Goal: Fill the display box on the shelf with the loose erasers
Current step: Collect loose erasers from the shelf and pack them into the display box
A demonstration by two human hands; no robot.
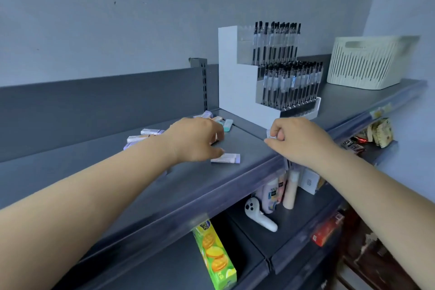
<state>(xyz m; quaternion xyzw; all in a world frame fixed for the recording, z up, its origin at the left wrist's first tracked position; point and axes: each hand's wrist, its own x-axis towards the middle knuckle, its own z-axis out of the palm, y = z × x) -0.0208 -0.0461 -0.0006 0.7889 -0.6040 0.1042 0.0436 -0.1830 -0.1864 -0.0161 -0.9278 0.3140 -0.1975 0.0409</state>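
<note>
Several loose erasers lie on the dark grey shelf point(113, 172): a white and lilac eraser point(226, 158) near the front, a mint eraser point(228, 124) and a lilac eraser point(207, 114) further back, and more erasers point(151, 131) at the left. My left hand point(196, 140) hovers over them with fingers curled down. A white sliver of an eraser shows under its fingertips, and its thumb is just above the front eraser. My right hand point(300, 140) pinches a small white eraser point(269, 134) over the shelf's front edge. No eraser display box is plainly in view.
A white stepped stand of black pens point(237, 82) rises behind my hands. A cream slatted basket point(367, 63) sits at the far right of the shelf. On the lower shelves are a green biscuit box point(215, 254), bottles point(290, 192) and a white handheld device point(259, 216).
</note>
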